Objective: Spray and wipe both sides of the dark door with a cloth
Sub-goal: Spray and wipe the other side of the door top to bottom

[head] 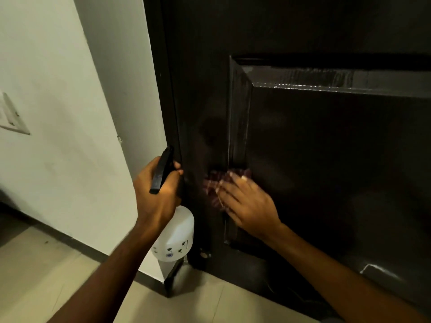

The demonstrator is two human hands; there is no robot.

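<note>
The dark door [314, 141] fills the right of the view, with a raised panel whose upper bevel shines wet. My right hand [247, 201] lies flat with straight fingers on a red checked cloth [213, 183], pressing it against the panel's left edge, low on the door; the hand looks blurred. My left hand [155, 194] grips the black trigger head of a white spray bottle [177, 236], held just left of the door's edge. The nozzle points up toward the door.
A white wall [58, 113] stands to the left with a switch plate [11, 115] at its far left. The dark door frame [163, 89] runs between wall and door. Beige floor tiles [46, 276] and a dark skirting lie below.
</note>
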